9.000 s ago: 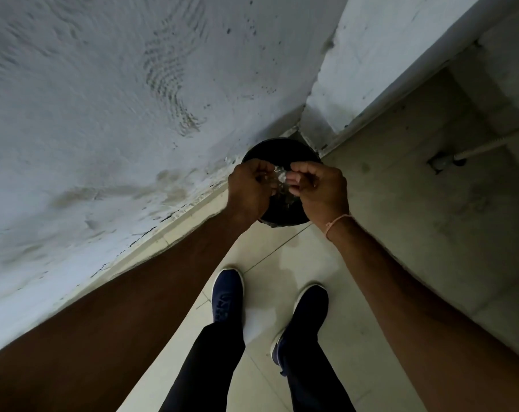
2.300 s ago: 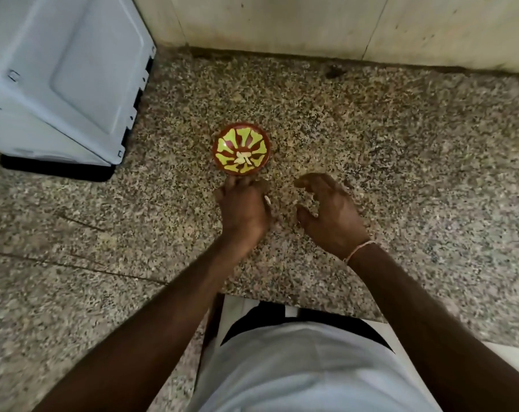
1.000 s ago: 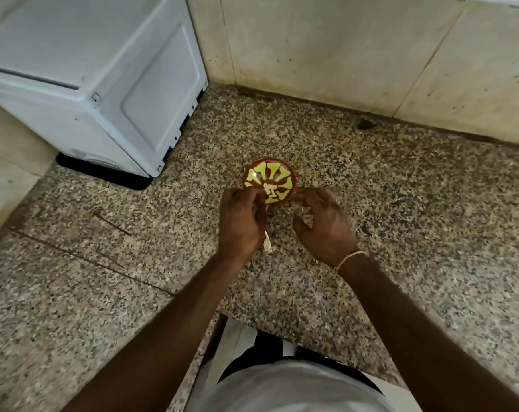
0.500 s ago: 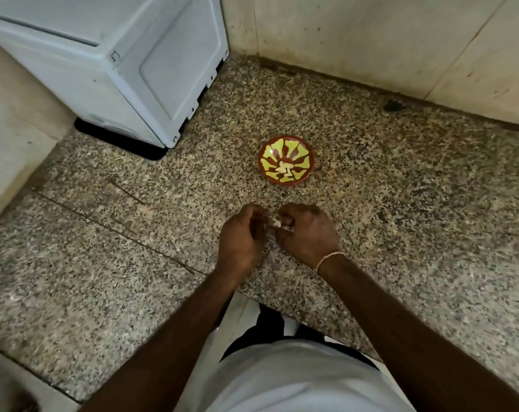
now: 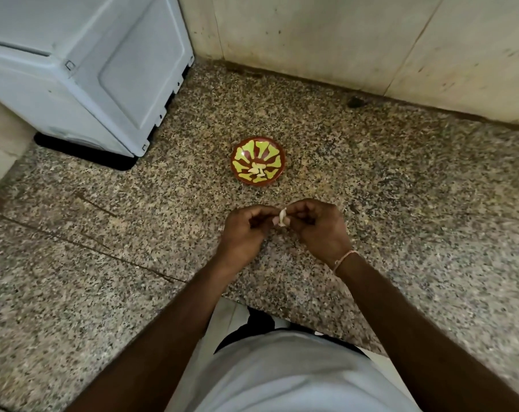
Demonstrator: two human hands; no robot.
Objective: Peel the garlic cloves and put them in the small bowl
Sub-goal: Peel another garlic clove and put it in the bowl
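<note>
A small red bowl (image 5: 242, 171) with a yellow-green pattern sits on the speckled granite counter (image 5: 401, 188). Several pale peeled garlic cloves (image 5: 257, 173) lie in its middle. In front of the bowl, above the counter, my left hand (image 5: 244, 233) and my right hand (image 5: 319, 226) meet fingertip to fingertip. Between them they pinch one whitish garlic clove (image 5: 282, 217), its papery skin showing. Both hands are curled, and most of the clove is hidden by the fingers.
A white appliance (image 5: 82, 63) stands at the back left of the counter. A beige tiled wall (image 5: 356, 46) runs along the back. The counter's front edge lies just below my wrists, with my white shirt (image 5: 282, 376) under it.
Earlier I stood over a dark round bin on the floor. Since then I picked a clove off the counter near the bowl and brought both hands together on it, closer to me.
</note>
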